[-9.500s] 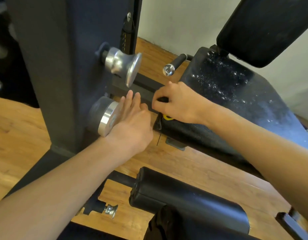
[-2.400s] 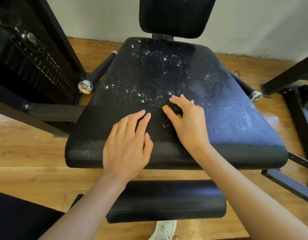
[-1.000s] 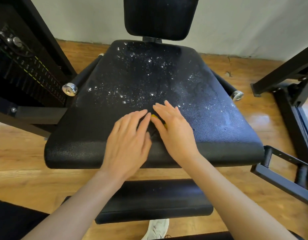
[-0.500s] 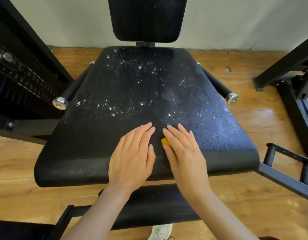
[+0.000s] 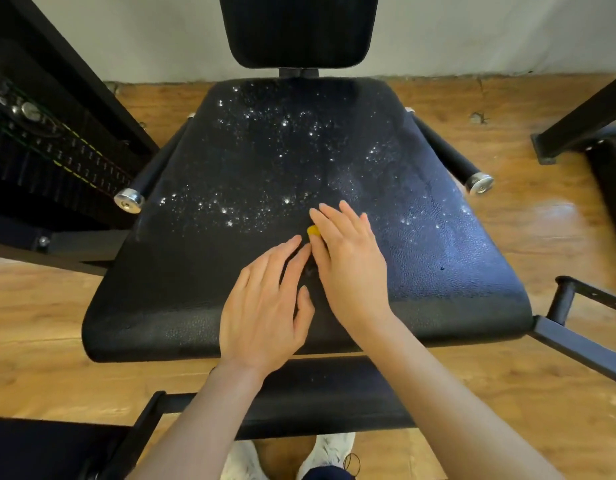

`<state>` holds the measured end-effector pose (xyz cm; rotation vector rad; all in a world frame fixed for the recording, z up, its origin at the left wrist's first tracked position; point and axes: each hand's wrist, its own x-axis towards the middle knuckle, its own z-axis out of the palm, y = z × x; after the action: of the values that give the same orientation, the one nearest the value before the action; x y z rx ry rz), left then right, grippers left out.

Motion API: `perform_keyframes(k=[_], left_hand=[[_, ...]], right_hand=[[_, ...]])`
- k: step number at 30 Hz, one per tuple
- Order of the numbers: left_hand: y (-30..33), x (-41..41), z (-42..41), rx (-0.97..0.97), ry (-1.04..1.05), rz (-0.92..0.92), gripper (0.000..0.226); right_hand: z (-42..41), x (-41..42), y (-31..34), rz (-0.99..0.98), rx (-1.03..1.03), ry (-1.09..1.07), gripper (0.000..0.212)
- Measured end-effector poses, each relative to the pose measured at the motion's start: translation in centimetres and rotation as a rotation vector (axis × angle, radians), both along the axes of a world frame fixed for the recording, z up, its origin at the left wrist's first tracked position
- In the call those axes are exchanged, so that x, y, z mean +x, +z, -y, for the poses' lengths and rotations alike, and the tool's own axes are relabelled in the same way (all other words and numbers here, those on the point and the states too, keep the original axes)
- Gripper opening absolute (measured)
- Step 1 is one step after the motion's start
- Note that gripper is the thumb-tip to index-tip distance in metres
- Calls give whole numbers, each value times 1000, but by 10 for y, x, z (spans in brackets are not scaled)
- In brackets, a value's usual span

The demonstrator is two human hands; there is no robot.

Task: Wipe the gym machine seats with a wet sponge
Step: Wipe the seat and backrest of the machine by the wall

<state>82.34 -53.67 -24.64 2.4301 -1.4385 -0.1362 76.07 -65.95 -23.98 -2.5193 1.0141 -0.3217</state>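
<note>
Sponge (image 5: 313,230) mostly hidden under right hand (image 5: 348,268), only yellow corner showing, mid-seat (image 5: 230,258). Right hand flat, pressing sponge. Left hand (image 5: 265,306) flat on seat, alongside. Backrest (image 5: 299,26) top cut off.

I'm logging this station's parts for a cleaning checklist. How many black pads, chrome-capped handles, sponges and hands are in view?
Black pads: 3 (seat, backrest, front roller pad)
Chrome-capped handles: 2 (left handle, right handle)
Sponges: 1 (sponge, mostly hidden under the right hand)
Hands: 2 (left hand, right hand)
Total: 8
</note>
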Motion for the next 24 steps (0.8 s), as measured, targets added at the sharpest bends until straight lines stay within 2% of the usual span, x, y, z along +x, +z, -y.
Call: perform_keyframes(k=[5,10,16,21,24], left_hand=[[0,-1,0,28,-11,13,52],[-1,1,1,36,-18,21,53],[-1,2,-1,54,-52,12,53],[0,3,0,62,-63,21,54],[0,3,-1,58,-72,19,54]], right_hand=[[-37,-66,16,-21,-30,18,38],[2,-12,3,-31,18,-88,35],[-42,-71,16,-46,-5,-68,39],[7,-13,8,-85,50,-185,45],[-18,-36,16,-62,20,-206,49]])
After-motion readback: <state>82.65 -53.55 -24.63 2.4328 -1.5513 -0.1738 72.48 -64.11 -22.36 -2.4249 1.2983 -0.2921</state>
